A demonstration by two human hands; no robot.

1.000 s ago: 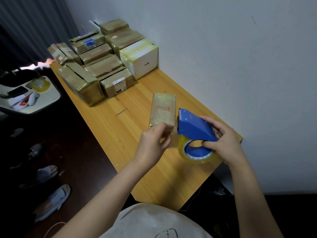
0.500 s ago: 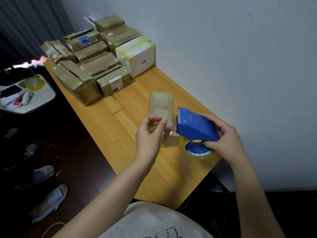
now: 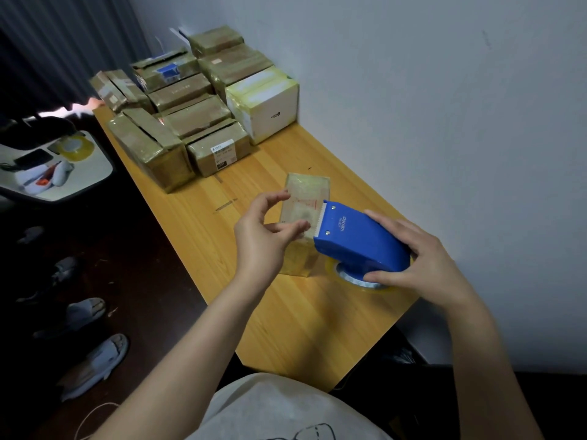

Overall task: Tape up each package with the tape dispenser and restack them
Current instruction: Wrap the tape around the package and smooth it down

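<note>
A small tan package (image 3: 307,188) wrapped in clear tape lies on the wooden table (image 3: 305,325), just in front of me. My right hand (image 3: 422,268) grips the blue tape dispenser (image 3: 355,239) from the right, its toothed blade over the package's near end, with the clear tape roll (image 3: 359,281) beneath. My left hand (image 3: 263,236) is at the package's left side. Its thumb and fingers pinch the free strip of tape (image 3: 306,217) pulled from the blade over the package's top. A stack of taped packages (image 3: 197,119) fills the table's far end.
A white taped box (image 3: 270,103) stands against the wall beside the stack. To the left of the table, a white tray (image 3: 57,166) holds a spare tape roll (image 3: 76,147) and small items. Slippers (image 3: 92,366) lie on the dark floor.
My left hand has lifted from the package's near end and drawn the tape strip up over its top. The dispenser has tipped flatter, toward the table, in my right hand.
</note>
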